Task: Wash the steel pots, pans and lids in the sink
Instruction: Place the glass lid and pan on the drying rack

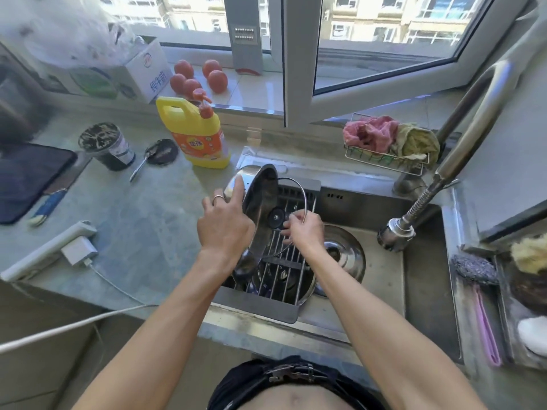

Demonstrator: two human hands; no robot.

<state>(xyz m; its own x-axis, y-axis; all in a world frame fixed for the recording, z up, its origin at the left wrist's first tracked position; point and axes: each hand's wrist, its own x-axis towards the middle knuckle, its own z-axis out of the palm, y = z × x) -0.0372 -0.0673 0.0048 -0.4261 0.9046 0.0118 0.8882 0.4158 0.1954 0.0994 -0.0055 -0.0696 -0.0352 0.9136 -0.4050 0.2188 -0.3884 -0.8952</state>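
Note:
My left hand [223,221] grips a steel pan [260,199] tilted on its edge over the drain rack [284,261] at the sink's left end, index finger stretched along its outer side. My right hand [305,227] holds the rim of a glass lid [296,190] with a black knob, standing almost upright against the pan's inside. A steel lid [346,255] lies dome up in the sink [384,279] to the right. Under the rack more steel pots [281,282] show through the bars.
The pull-out faucet [396,232] hangs over the sink's right half. A yellow dish-soap bottle [195,134] stands on the counter behind the sink. Rags fill a wire basket [387,158] at the back. Steel wool [473,269] and sponges lie right; a cable and charger [80,254] left.

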